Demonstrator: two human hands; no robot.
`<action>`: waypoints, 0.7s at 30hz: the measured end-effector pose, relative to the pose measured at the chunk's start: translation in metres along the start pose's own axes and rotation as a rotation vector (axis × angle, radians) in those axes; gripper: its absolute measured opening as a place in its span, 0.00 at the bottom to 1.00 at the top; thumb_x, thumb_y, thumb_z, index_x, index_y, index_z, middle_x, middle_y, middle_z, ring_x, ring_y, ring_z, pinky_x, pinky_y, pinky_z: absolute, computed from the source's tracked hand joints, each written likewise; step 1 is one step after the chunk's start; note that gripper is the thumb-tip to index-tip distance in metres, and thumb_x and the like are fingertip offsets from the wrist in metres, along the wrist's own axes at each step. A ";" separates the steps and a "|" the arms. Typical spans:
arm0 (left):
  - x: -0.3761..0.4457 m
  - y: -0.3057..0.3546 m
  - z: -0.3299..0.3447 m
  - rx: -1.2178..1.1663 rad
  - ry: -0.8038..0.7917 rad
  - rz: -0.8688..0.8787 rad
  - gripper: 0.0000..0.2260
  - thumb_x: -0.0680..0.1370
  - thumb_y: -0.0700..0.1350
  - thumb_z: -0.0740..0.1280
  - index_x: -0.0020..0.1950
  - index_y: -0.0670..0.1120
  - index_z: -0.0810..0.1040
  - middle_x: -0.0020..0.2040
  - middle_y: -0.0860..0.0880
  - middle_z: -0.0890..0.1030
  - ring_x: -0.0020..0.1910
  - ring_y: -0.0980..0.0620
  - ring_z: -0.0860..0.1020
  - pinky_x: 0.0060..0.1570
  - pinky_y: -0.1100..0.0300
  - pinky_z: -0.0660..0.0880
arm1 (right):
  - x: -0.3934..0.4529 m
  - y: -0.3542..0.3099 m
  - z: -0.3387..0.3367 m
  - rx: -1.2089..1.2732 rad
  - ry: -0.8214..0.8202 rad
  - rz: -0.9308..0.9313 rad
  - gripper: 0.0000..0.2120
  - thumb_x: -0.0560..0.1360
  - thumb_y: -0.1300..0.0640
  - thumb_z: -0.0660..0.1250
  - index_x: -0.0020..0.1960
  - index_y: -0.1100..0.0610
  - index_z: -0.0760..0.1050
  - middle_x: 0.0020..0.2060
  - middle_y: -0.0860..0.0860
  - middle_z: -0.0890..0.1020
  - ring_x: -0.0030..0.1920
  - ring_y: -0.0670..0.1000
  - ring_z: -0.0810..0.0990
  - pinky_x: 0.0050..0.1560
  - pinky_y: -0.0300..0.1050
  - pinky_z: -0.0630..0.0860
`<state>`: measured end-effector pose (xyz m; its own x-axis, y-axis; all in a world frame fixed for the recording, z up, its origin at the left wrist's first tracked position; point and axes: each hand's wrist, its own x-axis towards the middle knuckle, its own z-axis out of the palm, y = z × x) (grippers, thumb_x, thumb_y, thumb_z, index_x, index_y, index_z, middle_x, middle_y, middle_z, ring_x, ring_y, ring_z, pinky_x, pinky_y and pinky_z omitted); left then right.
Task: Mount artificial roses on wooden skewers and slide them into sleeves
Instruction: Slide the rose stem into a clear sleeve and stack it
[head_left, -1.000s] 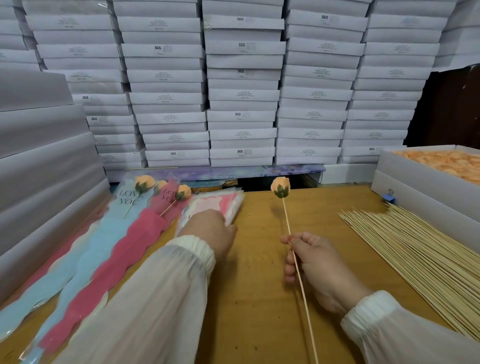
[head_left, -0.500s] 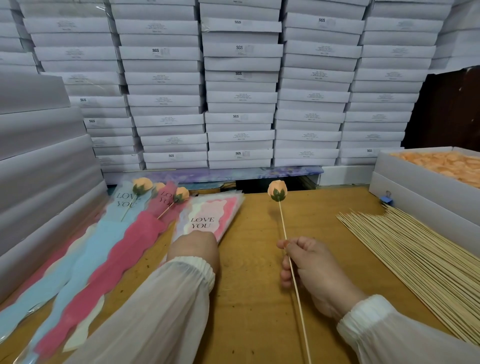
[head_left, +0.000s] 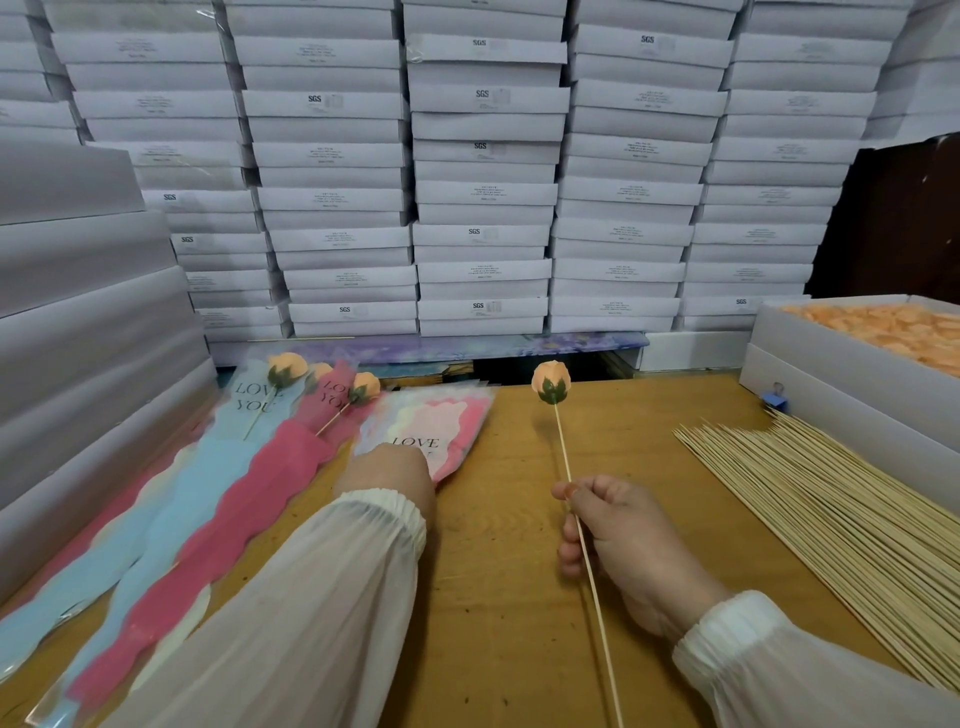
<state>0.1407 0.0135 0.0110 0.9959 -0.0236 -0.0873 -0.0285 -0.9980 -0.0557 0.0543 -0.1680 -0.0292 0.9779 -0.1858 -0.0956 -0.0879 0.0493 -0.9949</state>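
Observation:
My right hand (head_left: 618, 540) pinches a wooden skewer (head_left: 563, 457) that carries an orange rose bud (head_left: 550, 382) on its far tip, held over the wooden table (head_left: 493, 597). My left hand (head_left: 387, 470) rests on the near end of a stack of pink "LOVE YOU" sleeves (head_left: 441, 421), fingers pressed on the top one; whether it grips it is hidden. To the left lie finished roses in a blue sleeve (head_left: 171, 509) and a red sleeve (head_left: 228, 525).
A pile of bare skewers (head_left: 831, 509) lies at the right. Behind it stands a white box of orange rose heads (head_left: 893, 327) with a blue clip (head_left: 776, 400). Stacked white boxes (head_left: 483, 182) wall the back and left.
My left hand has drawn back toward me along the sleeve stack, uncovering the "LOVE YOU" print. My right hand with the skewered rose has stayed almost in place.

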 end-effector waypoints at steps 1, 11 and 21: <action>0.000 -0.003 0.000 -0.021 0.038 -0.014 0.07 0.77 0.42 0.61 0.49 0.45 0.77 0.34 0.49 0.69 0.39 0.48 0.72 0.39 0.58 0.70 | 0.000 0.000 0.000 -0.004 0.000 -0.001 0.09 0.80 0.57 0.58 0.51 0.56 0.77 0.25 0.49 0.77 0.26 0.48 0.77 0.30 0.44 0.75; 0.002 -0.001 -0.006 -0.081 -0.024 -0.051 0.13 0.77 0.39 0.60 0.60 0.41 0.76 0.59 0.43 0.78 0.57 0.45 0.78 0.48 0.58 0.74 | -0.003 -0.002 0.002 -0.007 -0.003 0.017 0.09 0.80 0.57 0.58 0.52 0.57 0.77 0.26 0.49 0.77 0.27 0.49 0.77 0.30 0.44 0.76; 0.011 -0.024 -0.003 -0.262 0.127 -0.116 0.05 0.72 0.39 0.63 0.38 0.44 0.76 0.44 0.46 0.81 0.40 0.46 0.77 0.40 0.58 0.75 | -0.006 -0.004 0.004 -0.012 -0.010 0.032 0.09 0.81 0.57 0.58 0.52 0.57 0.77 0.26 0.50 0.77 0.27 0.48 0.77 0.30 0.43 0.76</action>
<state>0.1522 0.0372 0.0141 0.9944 0.1010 0.0301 0.0929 -0.9750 0.2017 0.0496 -0.1630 -0.0244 0.9763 -0.1748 -0.1273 -0.1215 0.0434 -0.9916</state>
